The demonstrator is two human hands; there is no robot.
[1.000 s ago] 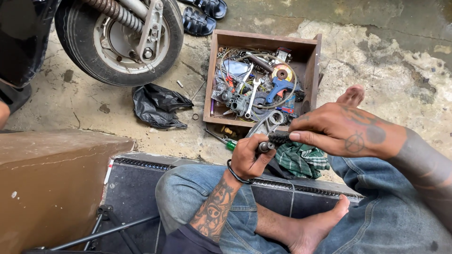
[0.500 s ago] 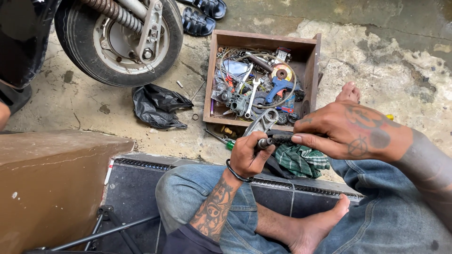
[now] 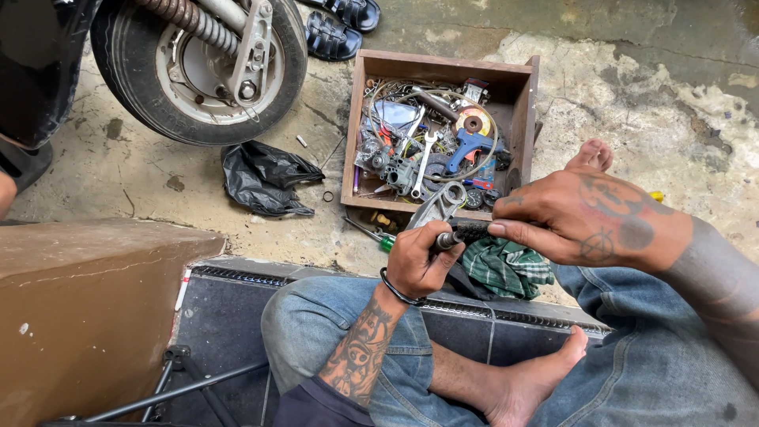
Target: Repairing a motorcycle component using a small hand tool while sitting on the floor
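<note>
Left hand (image 3: 417,261) grips small metal part (image 3: 439,207) tight. Right hand (image 3: 581,217) pinches dark tool (image 3: 466,232). Wooden box (image 3: 520,95) at 12 o'clock, wheel (image 3: 134,87) at 10.

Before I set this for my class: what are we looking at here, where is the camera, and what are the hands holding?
The camera sits on a person's head, looking down at their own lap and hands. They sit barefoot in jeans on a concrete floor. The left hand and right hand together grip a small dark-handled tool over a green checked cloth. Ahead lies a wooden box full of spanners and parts, a black plastic bag, and a scooter wheel.
</note>
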